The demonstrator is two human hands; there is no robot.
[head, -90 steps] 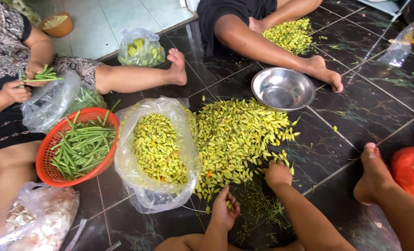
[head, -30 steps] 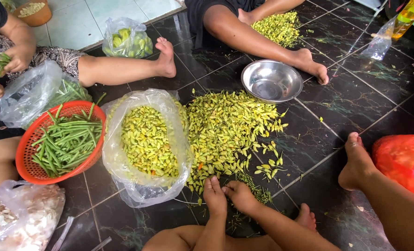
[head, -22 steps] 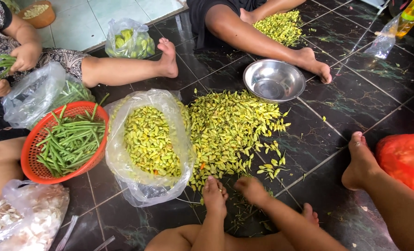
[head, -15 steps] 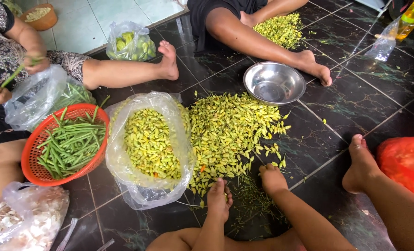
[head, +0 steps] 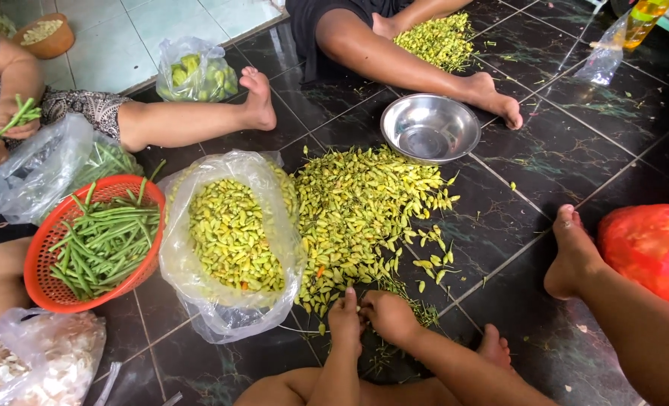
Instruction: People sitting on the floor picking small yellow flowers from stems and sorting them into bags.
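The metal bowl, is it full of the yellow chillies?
No, the metal bowl sits empty on the dark tiles, while the yellow chillies lie heaped on the floor just in front of it.

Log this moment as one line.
left hand: at chili pile | right hand: touching left, at pile edge | steel bowl: empty

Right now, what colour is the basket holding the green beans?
The basket is red-orange plastic mesh, seen clearly in the head view, left of the hands.

You had yellow-green chillies (head: 364, 210) piled on black, green-veined floor tiles (head: 575, 143); beside them sat green beans (head: 105, 240) in a red-orange basket (head: 41, 289) and a silver bowl (head: 430, 128).
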